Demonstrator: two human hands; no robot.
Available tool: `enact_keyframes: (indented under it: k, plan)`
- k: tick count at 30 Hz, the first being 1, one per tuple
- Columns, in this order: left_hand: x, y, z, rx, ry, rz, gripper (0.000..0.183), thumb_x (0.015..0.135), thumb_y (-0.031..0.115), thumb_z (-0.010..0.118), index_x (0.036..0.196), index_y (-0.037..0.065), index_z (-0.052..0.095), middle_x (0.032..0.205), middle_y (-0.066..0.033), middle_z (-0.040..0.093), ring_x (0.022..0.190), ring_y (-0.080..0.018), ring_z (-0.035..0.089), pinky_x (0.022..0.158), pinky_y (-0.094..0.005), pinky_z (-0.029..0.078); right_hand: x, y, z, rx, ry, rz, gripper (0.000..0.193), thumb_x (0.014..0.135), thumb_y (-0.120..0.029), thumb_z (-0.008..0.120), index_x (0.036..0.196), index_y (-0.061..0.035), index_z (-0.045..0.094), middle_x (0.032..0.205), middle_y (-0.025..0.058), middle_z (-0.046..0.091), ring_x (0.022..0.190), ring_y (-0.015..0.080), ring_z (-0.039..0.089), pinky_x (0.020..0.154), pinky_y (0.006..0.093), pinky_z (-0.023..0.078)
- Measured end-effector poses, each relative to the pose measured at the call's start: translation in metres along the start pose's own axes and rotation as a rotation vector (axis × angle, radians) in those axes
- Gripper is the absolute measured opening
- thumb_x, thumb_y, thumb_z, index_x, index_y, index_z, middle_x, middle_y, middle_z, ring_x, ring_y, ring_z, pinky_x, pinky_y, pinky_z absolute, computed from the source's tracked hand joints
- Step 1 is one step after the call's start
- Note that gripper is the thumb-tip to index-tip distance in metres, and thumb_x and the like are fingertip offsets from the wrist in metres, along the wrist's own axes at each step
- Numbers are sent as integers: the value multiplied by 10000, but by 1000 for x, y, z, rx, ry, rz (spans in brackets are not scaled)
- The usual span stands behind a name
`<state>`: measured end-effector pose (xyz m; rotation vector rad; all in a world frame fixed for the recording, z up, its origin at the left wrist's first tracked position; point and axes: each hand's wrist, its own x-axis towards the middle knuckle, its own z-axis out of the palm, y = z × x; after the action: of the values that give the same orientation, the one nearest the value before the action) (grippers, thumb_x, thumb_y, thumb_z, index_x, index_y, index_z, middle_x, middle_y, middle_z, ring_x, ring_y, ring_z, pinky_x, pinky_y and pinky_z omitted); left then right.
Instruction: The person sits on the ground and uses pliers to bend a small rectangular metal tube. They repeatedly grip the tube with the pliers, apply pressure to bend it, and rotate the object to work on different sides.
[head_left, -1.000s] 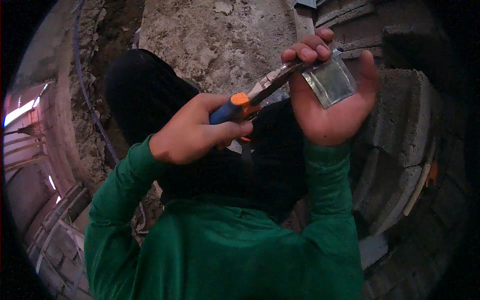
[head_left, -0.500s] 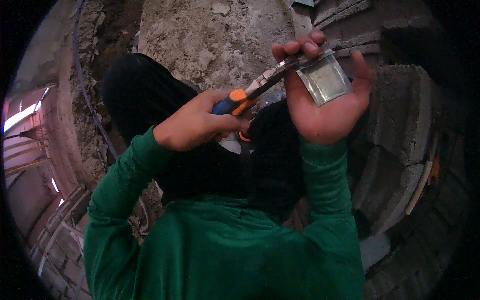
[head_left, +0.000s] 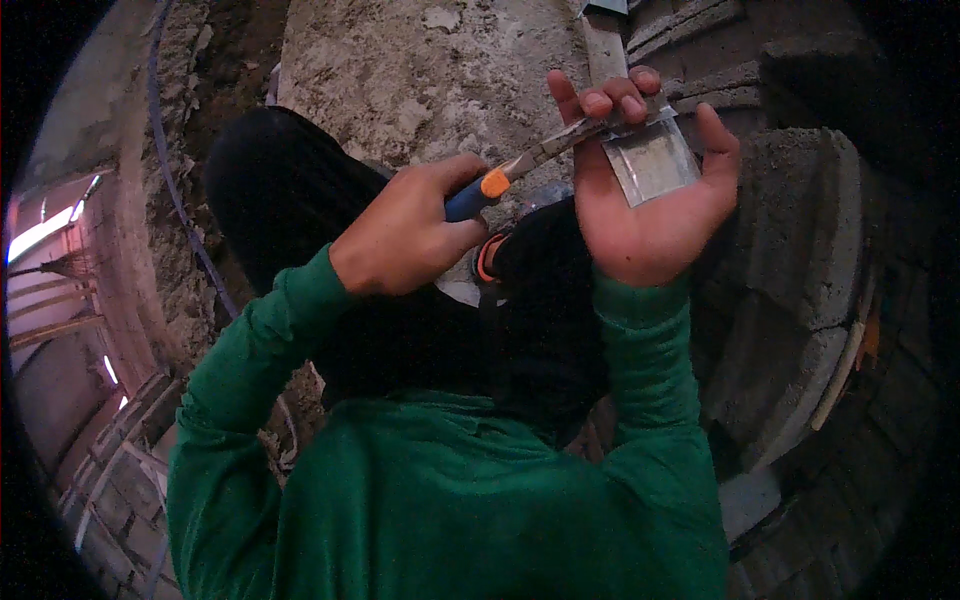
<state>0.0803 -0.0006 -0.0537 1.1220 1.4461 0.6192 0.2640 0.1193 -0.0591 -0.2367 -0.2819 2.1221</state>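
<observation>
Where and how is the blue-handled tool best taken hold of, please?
Probably by its blue handle, from the lower left, as the left hand does: the handle points there, while the metal end slants up toward the right hand.

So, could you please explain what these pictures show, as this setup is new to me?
There is no machine: a person works bare-handed, in green sleeves. The view comes from a wide head camera looking down, so straight edges bend. The left hand holds pliers with a blue and orange handle. The right hand, palm up, holds a small shiny square, its fingers curled at the top edge. The pliers reach toward that edge; whether they grip it is unclear. Ahead lies a rough slab, with blocks on the right and a cord on the left.
</observation>
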Motion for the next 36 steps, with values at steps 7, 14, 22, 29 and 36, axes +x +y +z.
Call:
enact_keyframes:
  k: [7, 14, 22, 29, 36]
  plan:
    - [8, -4, 6, 200, 71, 68, 357, 825, 105, 643, 1154, -23, 596, 883, -136, 603, 838, -196, 590, 774, -372, 503, -3, 1, -3, 8, 41, -52, 376, 914, -347, 597, 1069, -11, 528, 871, 91, 560, 921, 295, 580, 1234, 568, 296]
    - [15, 1, 9, 297, 142, 126, 389, 825, 99, 665, 1186, -26, 594, 878, -199, 634, 783, -295, 642, 752, -402, 515, -3, -3, -2, -43, 98, -115, 352, 911, -337, 591, 1031, -10, 538, 852, 87, 553, 885, 283, 565, 1206, 567, 329]
    - [19, 6, 5, 221, 81, 93, 427, 809, 121, 679, 1199, -35, 605, 924, -165, 666, 852, -250, 646, 787, -392, 516, 6, -17, -16, 21, 27, -51, 477, 937, -423, 599, 1112, 19, 561, 933, 142, 611, 981, 329, 600, 1204, 592, 336]
    - [-5, 46, -23, 181, 103, 18, 371, 801, 120, 679, 1143, -11, 619, 908, -127, 666, 834, -218, 630, 790, -393, 507, -3, -25, 7, -466, 80, -146, 644, 1028, -509, 578, 1362, 40, 541, 1328, 251, 647, 1285, 356, 606, 1084, 557, 502]
    - [-15, 33, -14, 411, 314, 207, 343, 861, 147, 739, 1148, 12, 608, 822, -137, 634, 742, -305, 628, 730, -375, 503, -2, -16, -3, -767, 184, -134, 362, 1059, -258, 600, 1323, -12, 593, 1253, 173, 697, 1125, 258, 701, 951, 435, 605]
